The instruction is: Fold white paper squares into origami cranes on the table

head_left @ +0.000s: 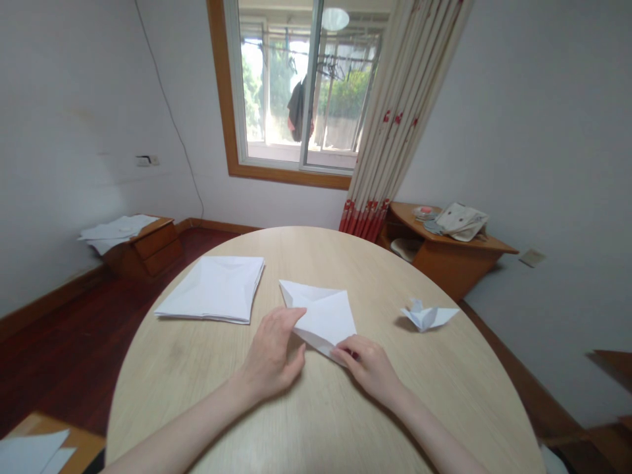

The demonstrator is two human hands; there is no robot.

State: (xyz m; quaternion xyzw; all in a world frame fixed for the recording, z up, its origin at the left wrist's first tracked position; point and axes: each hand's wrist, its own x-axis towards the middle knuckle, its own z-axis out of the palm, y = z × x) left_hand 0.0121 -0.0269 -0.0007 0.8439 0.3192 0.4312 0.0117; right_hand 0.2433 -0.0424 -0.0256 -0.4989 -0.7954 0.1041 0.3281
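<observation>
A white sheet of paper (pixel 323 313) with folded edges lies on the round wooden table (pixel 316 421) in front of me. At its left near edge is my left hand (pixel 276 352), thumb and fingers apart, with the fingertips over the paper's border. My right hand (pixel 370 365) pinches the paper's near right corner between thumb and fingers. To the left is a stack of white paper (pixel 212 289), its sheets roughly squared up. A folded paper bird (pixel 427 316) stands off to the right.
Behind the table are a window (pixel 301 85) and a long curtain (pixel 395 118). A corner desk (pixel 454 253) carrying a cloth bag (pixel 463 221) stands at the right. At the left, papers (pixel 121 227) lie on a small wooden cabinet (pixel 153 247).
</observation>
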